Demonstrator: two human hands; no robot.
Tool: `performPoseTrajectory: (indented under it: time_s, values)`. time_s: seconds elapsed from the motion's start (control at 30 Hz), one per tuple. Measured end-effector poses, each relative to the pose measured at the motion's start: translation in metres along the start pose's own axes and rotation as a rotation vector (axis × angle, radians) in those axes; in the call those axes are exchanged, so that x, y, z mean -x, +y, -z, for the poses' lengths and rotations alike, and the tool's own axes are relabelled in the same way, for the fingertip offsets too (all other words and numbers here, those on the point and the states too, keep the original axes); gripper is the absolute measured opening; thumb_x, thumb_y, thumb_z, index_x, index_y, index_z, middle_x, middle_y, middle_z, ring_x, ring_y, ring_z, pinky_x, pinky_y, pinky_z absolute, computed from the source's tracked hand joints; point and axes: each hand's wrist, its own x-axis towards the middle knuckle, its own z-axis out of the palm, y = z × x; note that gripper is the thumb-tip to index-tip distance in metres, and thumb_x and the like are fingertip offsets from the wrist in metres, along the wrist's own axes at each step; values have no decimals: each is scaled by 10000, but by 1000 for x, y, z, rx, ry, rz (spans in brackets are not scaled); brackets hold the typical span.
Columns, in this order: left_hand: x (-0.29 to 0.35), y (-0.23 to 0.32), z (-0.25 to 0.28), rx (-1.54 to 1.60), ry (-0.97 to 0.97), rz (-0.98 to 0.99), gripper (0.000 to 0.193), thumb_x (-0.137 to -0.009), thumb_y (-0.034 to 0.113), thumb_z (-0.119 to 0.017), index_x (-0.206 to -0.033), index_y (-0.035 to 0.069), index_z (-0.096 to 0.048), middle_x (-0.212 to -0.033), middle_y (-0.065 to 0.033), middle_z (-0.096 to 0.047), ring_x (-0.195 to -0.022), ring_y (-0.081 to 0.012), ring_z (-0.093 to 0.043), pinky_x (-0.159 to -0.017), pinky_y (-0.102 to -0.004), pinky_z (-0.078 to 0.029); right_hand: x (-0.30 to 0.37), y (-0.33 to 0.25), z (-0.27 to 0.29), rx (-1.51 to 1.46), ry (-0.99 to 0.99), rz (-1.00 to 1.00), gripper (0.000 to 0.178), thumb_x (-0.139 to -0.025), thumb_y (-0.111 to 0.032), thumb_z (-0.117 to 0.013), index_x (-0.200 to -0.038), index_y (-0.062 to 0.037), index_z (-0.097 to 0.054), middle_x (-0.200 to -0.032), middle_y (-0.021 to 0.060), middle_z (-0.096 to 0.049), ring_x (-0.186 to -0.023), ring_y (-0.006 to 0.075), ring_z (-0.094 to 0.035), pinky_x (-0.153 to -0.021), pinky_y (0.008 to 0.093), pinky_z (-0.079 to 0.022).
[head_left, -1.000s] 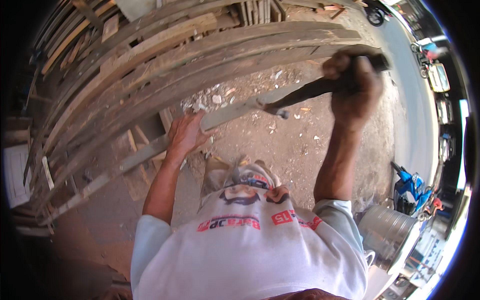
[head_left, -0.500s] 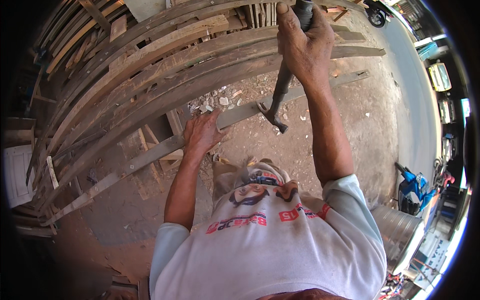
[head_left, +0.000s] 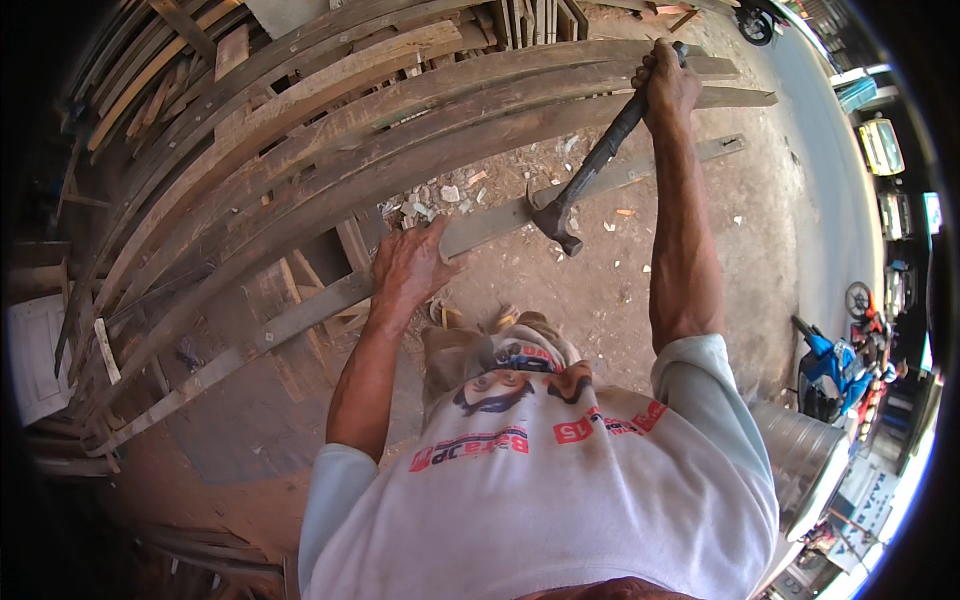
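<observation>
A claw hammer (head_left: 597,158) slants down from my right hand (head_left: 672,88), whose fingers are wrapped round the end of its handle. Its dark metal head overlaps the near edge of a long grey wooden plank (head_left: 490,228); whether the claw touches the wood, I cannot tell. Farther left along this plank lies my left hand (head_left: 408,262), gripping it, with the fingers over the top and the thumb stretched out on the near side. The plank runs from the lower left to the upper right, in front of my body.
Several long wooden beams (head_left: 380,150) lie side by side beyond the plank. Stacked timber (head_left: 160,60) fills the far left. Rubble and wood chips (head_left: 450,193) litter the dirt ground. Rightward are a road (head_left: 830,190), a blue motorcycle (head_left: 825,370) and a metal drum (head_left: 800,445).
My right hand has moved right and away from the camera, so the hammer's handle leans more to the right. The hammer head has shifted slightly; my left hand has stayed on the plank.
</observation>
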Motion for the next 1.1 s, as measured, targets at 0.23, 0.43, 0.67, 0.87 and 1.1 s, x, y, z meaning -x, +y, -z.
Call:
performPoseTrajectory:
  time_s: [0.23,0.43,0.67,0.87,1.1]
  values:
    - [-5,7,7,-28,-32,16,685,-775,549,-815,-1210,51,-634,-951,-219,-752,-937,-399,-727,-855,-504,-542,-15,26,11,147,30,-60,311,-970,-284,-618,-837,-8,-566,-675,75,-581,-530,191,-592,-486,358,-506]
    - [-10,7,6,-26,-19,9,620,-775,433,-836,-1224,52,-643,-983,-233,-740,-939,-416,-713,-839,-505,-546,-47,51,25,340,68,-79,449,-955,-362,-622,-783,52,-593,-665,125,-613,-553,234,-636,-515,379,-524]
    - [-10,2,2,-2,-148,80,691,-765,528,-826,-1250,68,-653,-1091,-201,-735,-1037,-360,-712,-879,-482,-549,2,-33,-41,-25,-384,-208,287,-1007,-304,-635,-872,-55,-591,-695,53,-588,-597,175,-613,-545,329,-539]
    - [-8,7,19,27,-171,111,675,-768,529,-822,-1252,85,-667,-1067,-194,-742,-1019,-356,-716,-864,-485,-553,179,-128,-104,417,-642,307,323,-1022,-327,-624,-811,-85,-588,-623,-2,-531,-542,111,-530,-502,279,-459]
    - [-7,1,2,50,-75,55,674,-767,529,-821,-1270,105,-672,-1038,-175,-754,-1005,-336,-722,-869,-492,-551,140,-126,-39,-101,-721,158,316,-998,-220,-647,-742,-95,-513,-578,2,-491,-445,82,-398,-421,251,-334]
